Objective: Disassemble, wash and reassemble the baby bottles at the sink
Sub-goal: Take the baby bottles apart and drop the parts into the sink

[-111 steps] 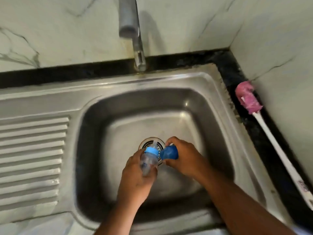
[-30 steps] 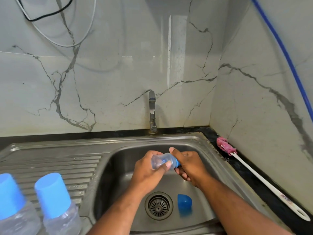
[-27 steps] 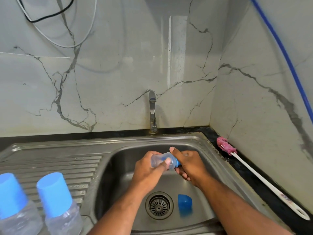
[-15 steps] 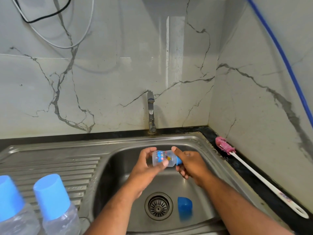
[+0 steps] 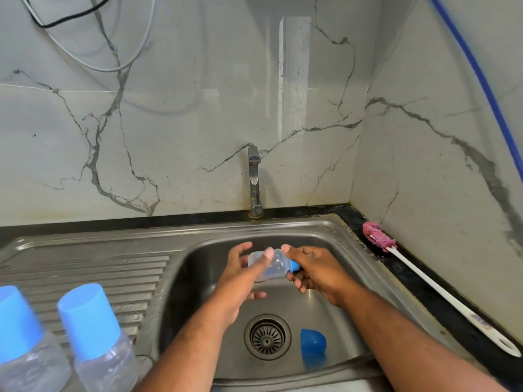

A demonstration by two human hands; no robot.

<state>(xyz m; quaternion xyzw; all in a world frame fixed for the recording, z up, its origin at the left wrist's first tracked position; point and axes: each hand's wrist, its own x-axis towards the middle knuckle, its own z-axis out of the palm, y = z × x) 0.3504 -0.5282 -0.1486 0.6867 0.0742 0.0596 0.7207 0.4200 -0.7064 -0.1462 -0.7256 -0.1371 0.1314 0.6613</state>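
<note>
Over the sink [image 5: 283, 226] basin, the left hand [image 5: 240, 281] is gripping the clear bottle [image 5: 268, 268] by its body, thumb across it, while the right hand [image 5: 319, 271] is curling its fingers [image 5: 300, 282] round the blue collar [image 5: 295, 267]; the bottle is lying sideways, neck pointing right, so the right hand is probably sitting nearest for unscrewing

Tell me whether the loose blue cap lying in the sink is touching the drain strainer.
Apart. The head view shows a strip of bare steel between the blue cap and the drain strainer; the cap lies to the strainer's right.
</note>
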